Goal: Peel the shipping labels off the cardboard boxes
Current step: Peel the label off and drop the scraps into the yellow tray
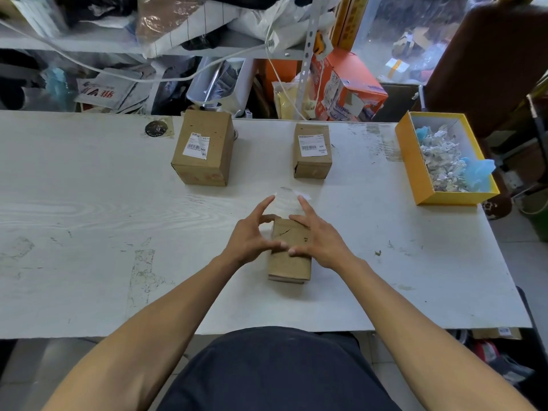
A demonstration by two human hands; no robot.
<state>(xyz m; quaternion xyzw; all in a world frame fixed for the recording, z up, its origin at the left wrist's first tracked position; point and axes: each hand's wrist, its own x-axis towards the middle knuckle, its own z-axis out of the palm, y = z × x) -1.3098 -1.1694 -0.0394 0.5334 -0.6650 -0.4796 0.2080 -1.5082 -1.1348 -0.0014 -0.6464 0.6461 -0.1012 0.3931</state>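
Pinching a clear strip (pixel 292 194) between both hands (pixel 252 237) (pixel 318 238) over our nearest box (pixel 290 262) (label apparently gone), we should pull slowly and low.

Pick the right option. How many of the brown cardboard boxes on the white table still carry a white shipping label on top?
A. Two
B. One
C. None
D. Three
A. The far-left brown cardboard box and the far-right brown cardboard box each show a white shipping label, and, while the near brown cardboard box between the hands shows bare cardboard on top.
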